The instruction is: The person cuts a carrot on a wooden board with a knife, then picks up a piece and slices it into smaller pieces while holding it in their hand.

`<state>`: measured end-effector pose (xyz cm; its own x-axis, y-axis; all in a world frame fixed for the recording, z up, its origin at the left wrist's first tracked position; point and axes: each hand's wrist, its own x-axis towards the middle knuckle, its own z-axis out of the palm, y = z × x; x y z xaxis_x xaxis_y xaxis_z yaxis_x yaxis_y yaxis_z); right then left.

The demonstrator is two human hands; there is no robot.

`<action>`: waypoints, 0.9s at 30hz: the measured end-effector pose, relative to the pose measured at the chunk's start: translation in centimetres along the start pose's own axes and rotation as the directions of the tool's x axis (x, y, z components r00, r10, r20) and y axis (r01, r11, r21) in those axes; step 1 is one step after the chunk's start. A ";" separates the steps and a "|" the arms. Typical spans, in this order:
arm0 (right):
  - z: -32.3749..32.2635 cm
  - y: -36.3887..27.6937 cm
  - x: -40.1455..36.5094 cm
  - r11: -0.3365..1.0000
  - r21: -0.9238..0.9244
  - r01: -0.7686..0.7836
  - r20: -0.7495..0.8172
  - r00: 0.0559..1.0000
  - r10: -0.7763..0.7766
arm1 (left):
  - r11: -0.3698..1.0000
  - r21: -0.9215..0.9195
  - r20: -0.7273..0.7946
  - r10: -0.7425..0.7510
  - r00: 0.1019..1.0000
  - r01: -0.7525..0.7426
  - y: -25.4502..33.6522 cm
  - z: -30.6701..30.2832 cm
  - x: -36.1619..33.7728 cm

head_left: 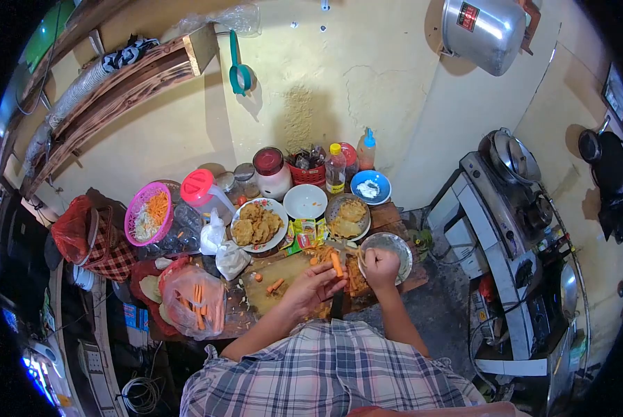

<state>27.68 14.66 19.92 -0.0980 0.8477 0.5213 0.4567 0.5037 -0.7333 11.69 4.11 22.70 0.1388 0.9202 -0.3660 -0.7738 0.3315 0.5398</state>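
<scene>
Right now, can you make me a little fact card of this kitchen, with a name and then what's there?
Left hand: holding an orange carrot
Right hand: curled up, overlapping a bowl in this view; can't tell if it holds anything
Plastic bag: see-through, with more carrot pieces inside
Plate: piled with golden-brown fried pieces
Pink basket: orange shreds and white shreds
Wall: green strainer hanging
</scene>
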 end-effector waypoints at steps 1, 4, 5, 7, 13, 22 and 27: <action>-0.2 0.0 -0.1 0.999 0.024 -0.032 0.034 0.999 0.031 | 1.000 -0.008 -0.009 0.009 1.000 -0.009 0.3 0.0 0.0; -0.6 -0.2 -0.3 0.998 0.052 -0.028 0.084 0.996 0.023 | 0.996 0.021 -0.085 0.089 0.992 -0.087 1.0 0.8 -0.5; -0.8 -0.5 -0.2 0.998 0.059 0.015 0.099 0.995 -0.021 | 0.996 0.021 -0.086 0.088 0.992 -0.087 1.1 0.7 -0.4; -1.2 -1.7 0.1 0.993 0.104 0.062 0.094 0.993 -0.072 | 0.985 0.077 -0.028 0.157 0.987 -0.154 1.3 0.1 0.0; -1.4 -1.8 0.2 0.951 0.106 0.290 0.085 0.950 -0.299 | 0.986 0.124 -0.038 0.121 0.992 -0.115 2.5 -0.1 0.1; -2.1 -2.7 0.9 0.925 0.040 0.378 0.080 0.921 -0.380 | 0.991 0.098 -0.051 0.099 0.994 -0.094 2.8 0.2 0.0; -2.5 -3.0 1.0 0.925 0.038 0.379 0.098 0.920 -0.380 | 0.989 0.035 -0.044 0.147 0.988 -0.146 2.0 -0.6 0.4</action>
<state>28.43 13.59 23.68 -0.3507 0.6042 0.7155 0.3513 0.7931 -0.4975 9.82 5.02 23.21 -0.0039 0.9489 -0.3156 -0.7639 0.2008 0.6133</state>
